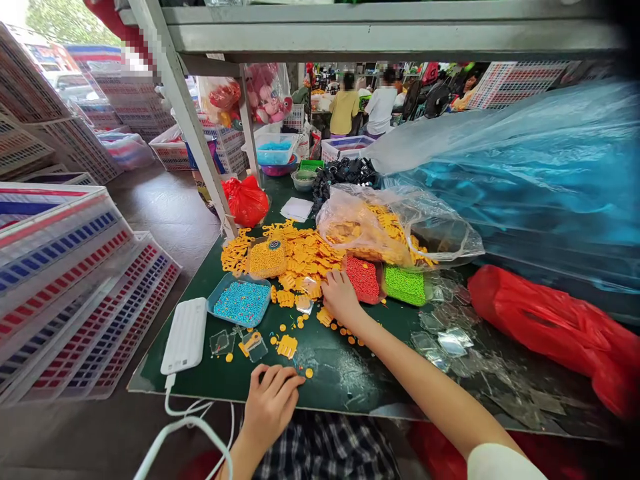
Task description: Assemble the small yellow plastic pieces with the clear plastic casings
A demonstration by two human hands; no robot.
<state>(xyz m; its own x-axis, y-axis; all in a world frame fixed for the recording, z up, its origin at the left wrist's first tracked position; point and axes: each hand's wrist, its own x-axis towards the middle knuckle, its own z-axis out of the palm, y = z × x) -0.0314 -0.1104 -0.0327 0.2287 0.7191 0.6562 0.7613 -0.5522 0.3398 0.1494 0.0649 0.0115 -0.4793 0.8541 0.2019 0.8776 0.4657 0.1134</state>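
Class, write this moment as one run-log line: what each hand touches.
left hand: green tabletop | right hand: yellow plastic pieces, beside red beads

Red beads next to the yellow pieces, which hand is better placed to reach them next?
Probably the right hand: it is among the yellow plastic pieces, right beside the red beads. The left hand lies farther back, at the green table's near edge.

The person is wearing a white short sleeve that is ending above the bare right forearm. The left hand is also bare. A dark plaid garment with pale checks is covering the person's lap, below the desk's near edge.
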